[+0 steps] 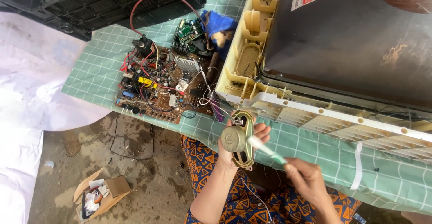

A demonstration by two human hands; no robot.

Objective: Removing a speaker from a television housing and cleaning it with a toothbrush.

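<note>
A brown circuit board [164, 87] lies near a cardboard box [105, 192].

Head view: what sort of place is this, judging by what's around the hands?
Probably an informal electronics repair spot. A bare circuit board and an opened cream television shell lie on a green checked cloth, and the left hand holds an oval speaker.
</note>
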